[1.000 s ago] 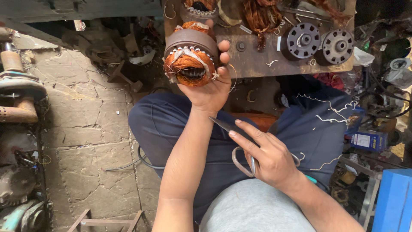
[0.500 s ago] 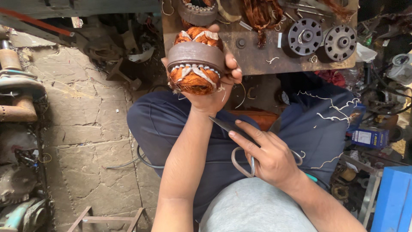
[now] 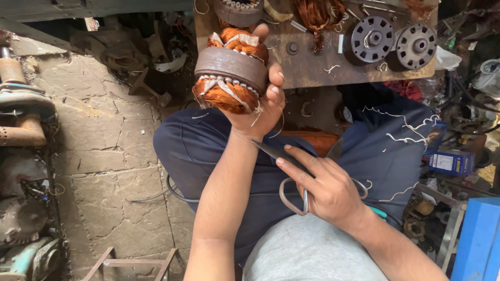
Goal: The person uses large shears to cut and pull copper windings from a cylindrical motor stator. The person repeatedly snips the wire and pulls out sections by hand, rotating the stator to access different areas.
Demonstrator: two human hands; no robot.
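My left hand [image 3: 260, 106] is raised and grips a motor stator [image 3: 230, 69], a grey-brown ring of steel with orange copper windings and white lacing bulging from both ends. Loose white threads hang from its near end. My right hand [image 3: 325, 190] rests over my lap, lower and to the right, holding a pair of metal scissors [image 3: 289, 177] with the blades shut and pointing up-left towards my left wrist. Short white thread scraps [image 3: 401, 136] lie on my dark blue trousers.
A rusty work board [image 3: 312, 67] ahead carries two round slotted motor end covers [image 3: 371, 39] [image 3: 416, 46], another stator [image 3: 238, 11] and loose copper wire [image 3: 315, 13]. Old motor bodies [image 3: 21, 109] line the left, on a stone floor. A blue box [image 3: 476, 239] stands at right.
My left hand has turned the stator, tilting it so its side ring faces me instead of the bore. My right hand with the scissors has stayed still.
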